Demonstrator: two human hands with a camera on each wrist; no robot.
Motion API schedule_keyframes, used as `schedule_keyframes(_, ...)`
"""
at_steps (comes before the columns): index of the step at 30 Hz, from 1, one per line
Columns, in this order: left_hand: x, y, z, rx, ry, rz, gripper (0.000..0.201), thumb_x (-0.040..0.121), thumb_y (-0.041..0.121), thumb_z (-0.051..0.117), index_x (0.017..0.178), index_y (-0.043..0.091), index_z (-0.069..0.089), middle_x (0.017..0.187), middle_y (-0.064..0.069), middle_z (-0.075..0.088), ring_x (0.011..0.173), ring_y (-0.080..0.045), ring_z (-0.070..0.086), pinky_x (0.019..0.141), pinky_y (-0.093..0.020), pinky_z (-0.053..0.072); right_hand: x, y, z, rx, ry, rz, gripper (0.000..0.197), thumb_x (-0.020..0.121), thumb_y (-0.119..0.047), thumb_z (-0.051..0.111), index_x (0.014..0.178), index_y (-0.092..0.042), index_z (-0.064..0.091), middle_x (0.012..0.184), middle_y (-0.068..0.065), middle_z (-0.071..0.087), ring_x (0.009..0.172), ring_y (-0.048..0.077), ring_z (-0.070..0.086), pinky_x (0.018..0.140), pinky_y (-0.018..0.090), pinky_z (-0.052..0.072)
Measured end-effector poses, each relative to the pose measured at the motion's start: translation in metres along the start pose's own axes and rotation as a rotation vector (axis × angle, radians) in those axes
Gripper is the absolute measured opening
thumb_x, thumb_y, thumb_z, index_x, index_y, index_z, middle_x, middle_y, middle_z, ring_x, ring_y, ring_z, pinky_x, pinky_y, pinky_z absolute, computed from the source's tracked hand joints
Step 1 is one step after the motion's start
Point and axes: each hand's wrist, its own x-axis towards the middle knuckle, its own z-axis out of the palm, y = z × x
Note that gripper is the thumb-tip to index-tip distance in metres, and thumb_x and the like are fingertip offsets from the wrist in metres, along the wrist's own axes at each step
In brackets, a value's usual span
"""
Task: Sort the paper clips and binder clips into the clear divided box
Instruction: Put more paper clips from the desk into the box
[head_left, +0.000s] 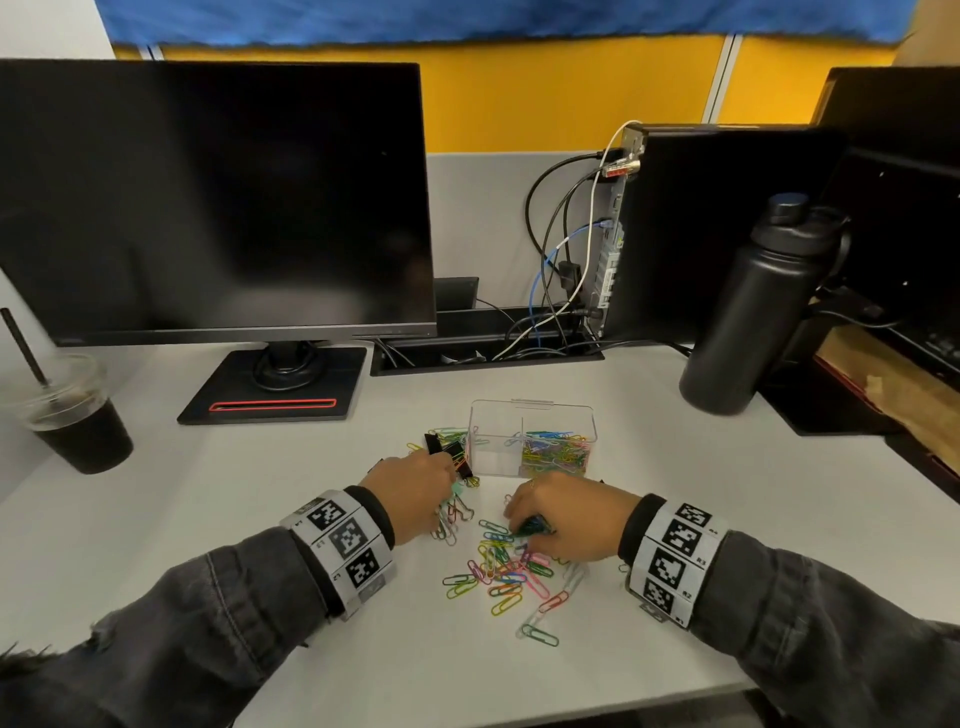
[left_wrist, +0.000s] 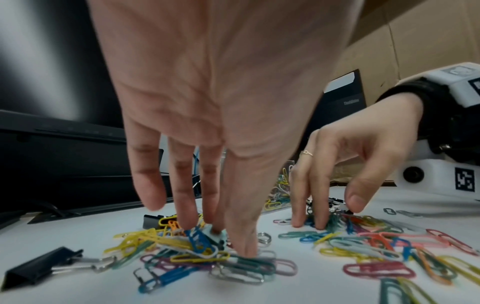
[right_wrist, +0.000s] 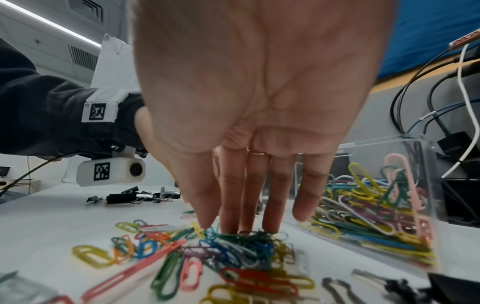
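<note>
Two hands' straight, spread fingers (left_wrist: 241, 232) on loose paper clips (head_left: 506, 569) beside clear divided box (head_left: 532, 439), binder clips (head_left: 452, 452).

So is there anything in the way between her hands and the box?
Nothing visible. The box stands open-topped just beyond both hands, with bare desk between. The left hand and right hand are down in the loose paper clips.
</note>
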Motion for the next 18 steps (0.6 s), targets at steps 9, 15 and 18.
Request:
schedule_keyframes(9,0.011,-0.010,-0.007,-0.089,0.073,0.084,0.047,0.084,0.015,0.064,0.128,0.025,0.052,0.127,0.002,0.048,0.118,-0.019,0.045,0.089,-0.034,0.047,0.023,-0.017,-0.006,-0.034,0.079,0.017,0.030,0.090,-0.020,0.056,0.120,-0.019,0.062,0.118,0.005,0.057,0.104,0.023,0.056,0.088,0.035,0.048)
schedule_keyframes(15,0.021,-0.014,-0.011,-0.013,0.015,0.119,0.041,0.079,0.019,0.071,0.118,0.021,0.059,0.121,0.002,0.053,0.112,-0.019,0.049,0.079,-0.027,0.039,0.026,-0.020,-0.008,-0.024,0.051,0.039,0.028,0.090,-0.017,0.055,0.115,-0.013,0.066,0.116,0.008,0.062,0.099,0.025,0.059,0.083,0.033,0.050)
schedule_keyframes(18,0.022,-0.020,-0.007,-0.037,0.038,0.116,0.037,0.077,0.027,0.073,0.110,0.021,0.058,0.113,0.002,0.055,0.103,-0.018,0.053,0.076,-0.025,0.037,0.025,-0.021,-0.006,-0.024,0.051,0.023,0.025,0.089,-0.015,0.054,0.110,-0.010,0.068,0.111,0.009,0.064,0.096,0.025,0.060,0.081,0.032,0.050)
